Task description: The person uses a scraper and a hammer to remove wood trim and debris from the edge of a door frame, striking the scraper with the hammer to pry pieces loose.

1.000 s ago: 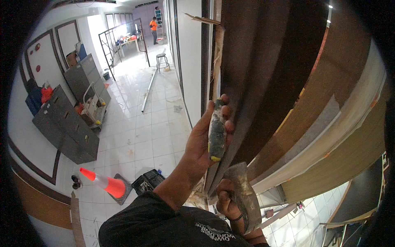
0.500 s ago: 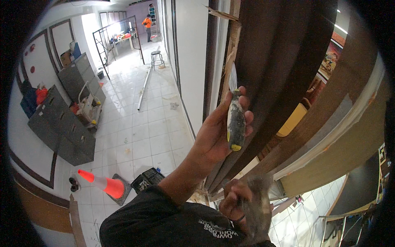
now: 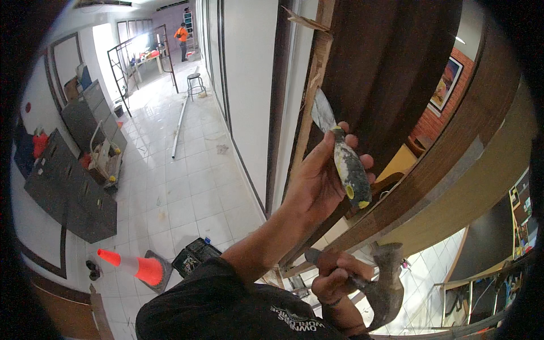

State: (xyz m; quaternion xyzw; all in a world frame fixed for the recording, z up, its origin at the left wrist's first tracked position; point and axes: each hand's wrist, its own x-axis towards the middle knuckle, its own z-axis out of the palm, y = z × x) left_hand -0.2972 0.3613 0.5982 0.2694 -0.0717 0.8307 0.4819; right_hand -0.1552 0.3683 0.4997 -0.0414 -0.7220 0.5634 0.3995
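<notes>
My left hand [image 3: 326, 175], raised at the doorway, is closed around a putty knife [image 3: 351, 167] with a worn, paint-spattered black and yellow handle. Its metal blade points up and left, and the tip meets the splintered bare wood strip [image 3: 309, 107] along the frame's edge; whether it is wedged in cannot be told. Lower down, my right hand [image 3: 334, 277] grips the dark handle of a hatchet [image 3: 387, 283]. The hatchet's grey, flared head lies to the right of that hand, apart from the putty knife.
Dark brown panelling [image 3: 385, 73] stands right of the strip. On the tiled floor at left are a traffic cone [image 3: 148, 271], an open black toolbox [image 3: 195, 255] and grey cabinets [image 3: 73, 187]. A stool [image 3: 195, 85], metal pole [image 3: 180, 127], scaffold frame [image 3: 141, 62] and a person in orange [image 3: 182, 35] are farther off.
The putty knife has tilted, its handle swinging right and its blade turning to show its flat face. The hatchet, blurred before, has moved right and is now sharp. The view has shifted slightly right.
</notes>
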